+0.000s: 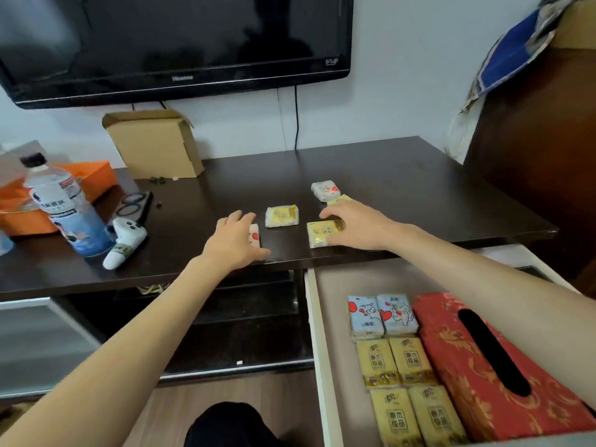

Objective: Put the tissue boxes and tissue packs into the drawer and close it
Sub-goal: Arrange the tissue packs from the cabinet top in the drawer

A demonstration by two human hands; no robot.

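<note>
On the dark table (403, 175) lie several tissue packs. My left hand (233, 241) rests over a white pack with red hearts (254, 236), fingers curled around it. My right hand (358, 225) closes on a yellow pack (321, 233) near the table's front edge. Another yellow pack (281, 216) lies between the hands, and a white heart pack (325, 190) sits farther back with a yellowish pack (342, 199) partly hidden behind my right hand. The open white drawer (317, 333) at lower right holds a red tissue box (503, 366), two heart packs (382, 314) and several yellow packs (396, 366).
A water bottle (69, 208), a white game controller (125, 240), an orange box (19, 204) and glasses (130, 203) crowd the table's left. A cardboard box (154, 143) stands at the back under the wall-mounted TV (174, 43). A dark wooden cabinet (532, 156) stands right.
</note>
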